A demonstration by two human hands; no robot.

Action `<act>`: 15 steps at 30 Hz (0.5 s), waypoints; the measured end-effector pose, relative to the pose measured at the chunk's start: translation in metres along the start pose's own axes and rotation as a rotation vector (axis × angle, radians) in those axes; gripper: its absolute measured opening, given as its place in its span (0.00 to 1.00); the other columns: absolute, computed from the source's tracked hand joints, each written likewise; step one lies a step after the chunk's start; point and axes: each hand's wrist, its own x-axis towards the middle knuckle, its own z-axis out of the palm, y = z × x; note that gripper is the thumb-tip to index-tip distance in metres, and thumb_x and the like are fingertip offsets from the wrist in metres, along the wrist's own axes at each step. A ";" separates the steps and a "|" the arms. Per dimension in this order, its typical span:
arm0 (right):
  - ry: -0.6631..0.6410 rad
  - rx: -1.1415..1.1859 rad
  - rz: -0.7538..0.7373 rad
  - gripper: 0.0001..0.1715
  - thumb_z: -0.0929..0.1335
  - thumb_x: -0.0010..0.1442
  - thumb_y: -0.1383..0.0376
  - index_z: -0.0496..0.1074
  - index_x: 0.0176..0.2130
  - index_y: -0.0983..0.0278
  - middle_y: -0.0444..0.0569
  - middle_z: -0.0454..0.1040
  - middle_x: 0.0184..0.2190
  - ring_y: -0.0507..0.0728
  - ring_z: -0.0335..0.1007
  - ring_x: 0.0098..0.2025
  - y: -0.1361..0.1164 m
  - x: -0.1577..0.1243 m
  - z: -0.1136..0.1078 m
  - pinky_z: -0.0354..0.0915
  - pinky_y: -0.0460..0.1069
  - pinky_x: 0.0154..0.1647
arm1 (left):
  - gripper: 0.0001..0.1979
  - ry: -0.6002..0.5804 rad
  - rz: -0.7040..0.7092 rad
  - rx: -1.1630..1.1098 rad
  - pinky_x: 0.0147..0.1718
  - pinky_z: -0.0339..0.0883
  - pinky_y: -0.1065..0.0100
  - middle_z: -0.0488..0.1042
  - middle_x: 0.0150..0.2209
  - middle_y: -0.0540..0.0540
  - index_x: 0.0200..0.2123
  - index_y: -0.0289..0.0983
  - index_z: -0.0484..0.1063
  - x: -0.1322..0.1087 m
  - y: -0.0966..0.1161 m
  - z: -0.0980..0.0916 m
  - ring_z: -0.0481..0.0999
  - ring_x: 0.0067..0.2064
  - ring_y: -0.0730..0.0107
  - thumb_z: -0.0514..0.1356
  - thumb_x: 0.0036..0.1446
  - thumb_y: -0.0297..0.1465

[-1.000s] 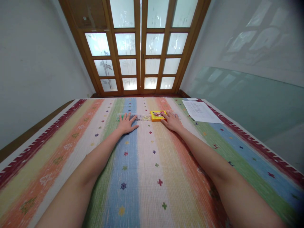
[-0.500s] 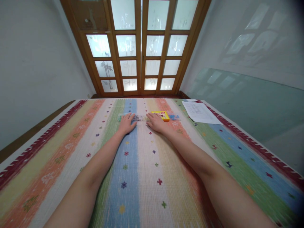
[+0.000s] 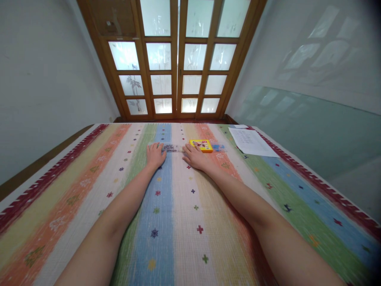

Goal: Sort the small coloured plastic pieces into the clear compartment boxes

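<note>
A long clear strip point(image 3: 174, 148), plastic by its look, lies crosswise on the tablecloth toward the far edge; the cloth's colours and some bluish marks show through it. My left hand point(image 3: 156, 155) rests palm down at the strip's left end, its fingers spread over it. Farther right, my right hand point(image 3: 195, 155) lies flat with fingers stretched out on the strip. A small yellow box point(image 3: 205, 147) with red and dark print sits over the strip, just beyond my right fingers. Whether those fingers touch the box I cannot tell.
The striped tablecloth point(image 3: 187, 214) covers the table. A printed white sheet of paper point(image 3: 253, 142) lies at the far right, with a smaller white piece point(image 3: 240, 126) behind it. Past the table stand wooden glazed doors point(image 3: 177, 71); a glass panel point(image 3: 312, 127) leans along the right wall.
My left hand has slid a little to the left along the strip, baring more of its middle. My right hand has shifted slightly left, and more of the yellow box shows.
</note>
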 end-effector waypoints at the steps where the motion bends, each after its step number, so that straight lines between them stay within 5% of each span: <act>1: 0.002 0.005 0.000 0.37 0.58 0.74 0.50 0.56 0.73 0.63 0.58 0.55 0.74 0.66 0.46 0.77 0.001 -0.001 0.000 0.41 0.68 0.77 | 0.26 0.004 -0.033 0.004 0.72 0.42 0.42 0.66 0.69 0.37 0.67 0.40 0.68 0.000 -0.001 0.000 0.59 0.71 0.48 0.52 0.69 0.39; 7: 0.048 0.014 0.065 0.35 0.58 0.73 0.49 0.60 0.72 0.59 0.57 0.57 0.74 0.67 0.48 0.75 0.012 -0.006 -0.001 0.43 0.67 0.75 | 0.31 -0.078 -0.063 -0.004 0.69 0.47 0.35 0.57 0.74 0.40 0.70 0.45 0.65 -0.001 -0.003 0.003 0.50 0.74 0.39 0.54 0.67 0.46; 12: 0.097 -0.037 0.391 0.37 0.62 0.70 0.47 0.62 0.70 0.61 0.65 0.60 0.70 0.75 0.50 0.72 0.041 -0.016 -0.002 0.46 0.76 0.69 | 0.35 -0.122 0.027 -0.042 0.71 0.46 0.40 0.54 0.75 0.39 0.72 0.43 0.62 0.000 -0.003 0.006 0.50 0.76 0.42 0.54 0.66 0.49; 15: 0.071 -0.067 0.464 0.38 0.61 0.70 0.45 0.61 0.70 0.60 0.66 0.58 0.71 0.75 0.47 0.73 0.062 -0.027 -0.001 0.44 0.79 0.67 | 0.37 -0.162 0.119 -0.062 0.72 0.45 0.44 0.52 0.76 0.38 0.73 0.41 0.59 0.002 -0.002 0.009 0.48 0.77 0.44 0.54 0.67 0.50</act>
